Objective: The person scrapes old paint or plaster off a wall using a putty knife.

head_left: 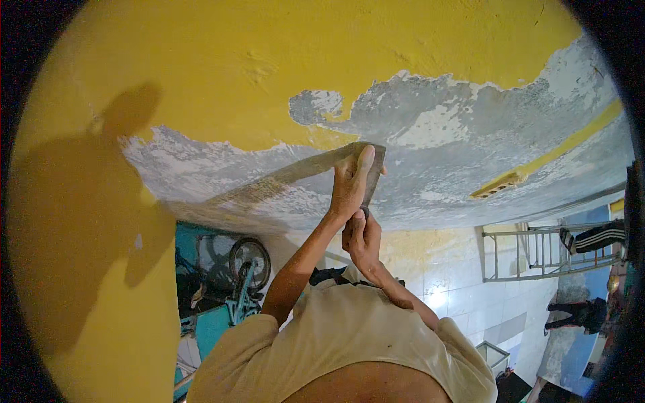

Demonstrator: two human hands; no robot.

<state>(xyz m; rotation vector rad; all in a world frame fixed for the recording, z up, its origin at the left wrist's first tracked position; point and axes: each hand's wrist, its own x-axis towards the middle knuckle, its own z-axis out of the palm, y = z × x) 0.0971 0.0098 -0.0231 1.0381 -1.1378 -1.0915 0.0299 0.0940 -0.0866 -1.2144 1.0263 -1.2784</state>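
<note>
Both my hands are raised to the wall (416, 161), where yellow paint (222, 60) has come away in a broad ragged band, baring grey and whitish plaster. A flat-bladed scraper (376, 169) reaches up to this bare patch. My right hand (365, 243) is closed round its dark handle. Higher up, my left hand (349, 188) grips the blade, its thumb along the near face and fingertips showing at the far edge. The blade's upper end lies at or close to the plaster; exact contact cannot be made out.
A yellow strip (557, 151) runs along the wall at right, ending at a yellow socket-like fitting (500, 183). Below right, a metal ladder-like frame (517, 255) stands on pale tiles, with a person's striped-trousered leg (598, 236) beside it. A bicycle (245, 282) is at lower left.
</note>
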